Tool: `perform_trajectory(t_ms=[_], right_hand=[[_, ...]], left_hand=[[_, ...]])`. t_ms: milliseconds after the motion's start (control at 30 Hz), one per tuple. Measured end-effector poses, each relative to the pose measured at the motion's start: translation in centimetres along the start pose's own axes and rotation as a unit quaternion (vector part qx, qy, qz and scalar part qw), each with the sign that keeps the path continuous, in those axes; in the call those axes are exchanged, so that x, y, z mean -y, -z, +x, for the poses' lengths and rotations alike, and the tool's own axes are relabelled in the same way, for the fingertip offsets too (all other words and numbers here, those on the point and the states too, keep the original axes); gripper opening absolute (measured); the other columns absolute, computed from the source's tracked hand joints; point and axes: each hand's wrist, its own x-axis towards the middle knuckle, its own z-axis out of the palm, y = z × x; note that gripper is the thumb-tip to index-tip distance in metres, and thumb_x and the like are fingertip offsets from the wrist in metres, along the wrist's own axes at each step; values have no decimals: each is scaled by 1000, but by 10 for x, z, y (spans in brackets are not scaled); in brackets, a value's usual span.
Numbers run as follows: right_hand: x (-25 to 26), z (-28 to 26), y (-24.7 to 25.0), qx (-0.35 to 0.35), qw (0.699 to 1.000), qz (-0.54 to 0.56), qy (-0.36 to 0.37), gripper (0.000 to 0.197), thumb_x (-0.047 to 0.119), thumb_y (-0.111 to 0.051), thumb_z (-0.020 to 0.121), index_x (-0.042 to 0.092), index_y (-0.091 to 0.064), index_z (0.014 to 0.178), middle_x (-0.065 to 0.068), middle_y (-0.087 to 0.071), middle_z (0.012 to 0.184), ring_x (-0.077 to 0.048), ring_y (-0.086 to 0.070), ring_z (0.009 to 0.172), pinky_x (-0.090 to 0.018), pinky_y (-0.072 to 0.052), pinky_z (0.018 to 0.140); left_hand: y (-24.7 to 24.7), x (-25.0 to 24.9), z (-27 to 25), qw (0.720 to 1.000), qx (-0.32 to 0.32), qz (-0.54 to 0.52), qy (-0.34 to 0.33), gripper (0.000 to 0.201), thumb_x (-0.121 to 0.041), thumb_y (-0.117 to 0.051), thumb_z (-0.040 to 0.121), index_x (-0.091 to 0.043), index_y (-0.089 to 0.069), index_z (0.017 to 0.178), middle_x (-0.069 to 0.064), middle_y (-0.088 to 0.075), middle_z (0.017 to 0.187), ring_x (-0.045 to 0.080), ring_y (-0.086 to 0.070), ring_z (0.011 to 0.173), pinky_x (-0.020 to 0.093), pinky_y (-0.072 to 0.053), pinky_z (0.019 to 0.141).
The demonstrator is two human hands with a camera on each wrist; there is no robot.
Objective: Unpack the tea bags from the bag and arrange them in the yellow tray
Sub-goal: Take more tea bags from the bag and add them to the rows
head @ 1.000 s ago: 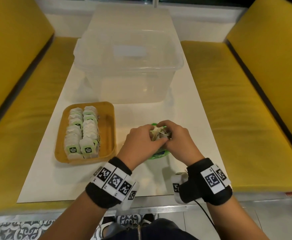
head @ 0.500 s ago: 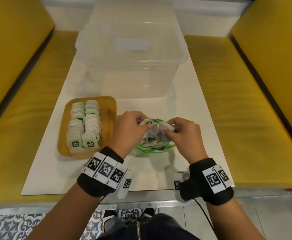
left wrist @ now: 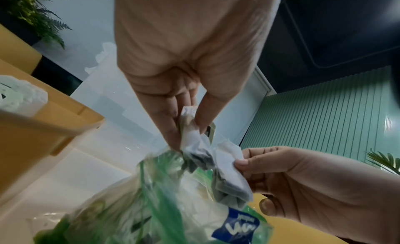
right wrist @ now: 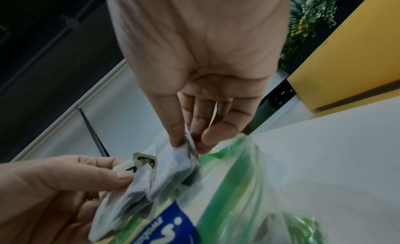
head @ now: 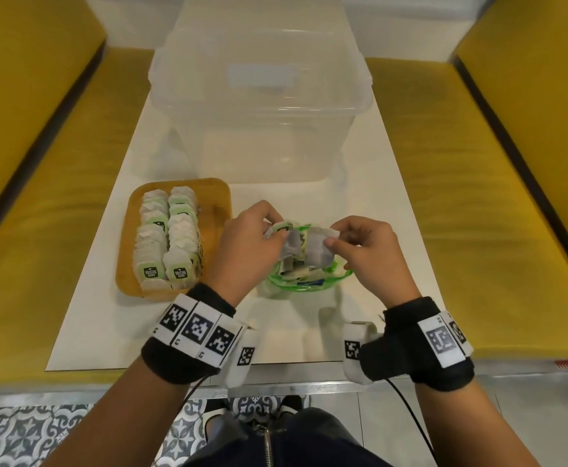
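Here, tea bags (head: 304,246) pinched between left hand (head: 242,251) and right hand (head: 370,254) over the bag (head: 309,281); count hidden by fingers, bag contents blurred, tray (head: 215,210) alongside.

Two hands (head: 247,244) (head: 365,251), one yellow tray (head: 217,210), one green bag (head: 309,281), one clear bin (head: 259,106).

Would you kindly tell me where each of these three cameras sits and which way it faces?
Head: worn on the head, looking down at the table, yellow tray and both hands over the green bag.
Left wrist: under the left hand, looking along its fingers at a tea bag.
Right wrist: under the right hand, looking likewise.
Both wrist views share the bag and the opposite hand.
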Motion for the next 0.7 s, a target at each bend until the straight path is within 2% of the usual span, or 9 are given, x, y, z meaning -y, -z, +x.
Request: perform_trajectory(t_ms=[33,100,167,300,333,400,467,600,700], right_hand=[[0,0,0,5,1000,6,-3,12,5,-70,84,16,-67,77,-7,-60,61,-14,-53,61,-31,-44,59],[0,0,1,12,1000,24,-9,7,5,-68,85,11,-67,82,-21,-61,67,-20,-54,64,-34,-45,59],[0,-1,3,7,998,54,-18,6,3,-66,87,9,-65,87,-26,-58,71,-24,-54,67,-35,-48,59],[5,-1,6,-15,993,115,-38,14,2,-59,91,16,-61,94,-6,-53,73,-18,-57,75,-27,-55,58],[6,-1,8,-23,990,131,-42,16,1,-58,92,16,-61,94,-5,-52,75,-17,-57,76,-26,-55,58],[9,-3,11,-41,986,154,-43,19,0,-56,93,18,-61,94,-3,-52,77,-16,-56,76,-26,-55,59],[11,-3,13,-54,985,159,-38,20,0,-54,94,19,-62,94,-4,-55,82,-16,-57,78,-29,-56,60],[14,-5,15,-59,987,150,-17,18,1,-54,94,12,-66,103,-16,-59,93,-21,-57,84,-51,-56,71],[20,-8,17,-102,974,204,8,21,-1,-54,94,14,-66,99,-5,-61,84,-15,-60,80,-44,-58,68]], left_hand=[[1,0,0,1000,1,-5,3,18,-19,-66,88,-26,-54,76,-7,-56,54,4,-46,46,22,-33,48],[1,1,1,1000,5,-21,10,16,-20,-68,88,-27,-56,78,-7,-59,58,4,-48,51,25,-36,51],[1,4,2,999,7,-47,16,13,-22,-70,86,-28,-61,79,-6,-64,64,12,-54,57,29,-46,58],[3,7,4,996,12,-79,30,6,-23,-73,84,-21,-69,89,5,-71,78,25,-66,77,44,-57,75],[4,7,5,995,17,-88,35,4,-21,-73,84,-20,-70,87,4,-72,80,23,-68,79,43,-57,77],[4,6,5,994,21,-101,47,10,-18,-73,85,-23,-70,78,-1,-71,75,15,-66,72,37,-56,74],[4,5,5,991,24,-117,66,18,-15,-72,86,-26,-69,72,-3,-70,70,13,-64,67,37,-56,73],[2,3,5,989,39,-117,80,16,-16,-69,88,-28,-72,77,0,-75,76,21,-72,77,46,-60,75],[0,1,5,993,31,-93,61,6,-17,-71,87,-20,-76,86,-1,-75,79,17,-71,78,43,-60,79]])
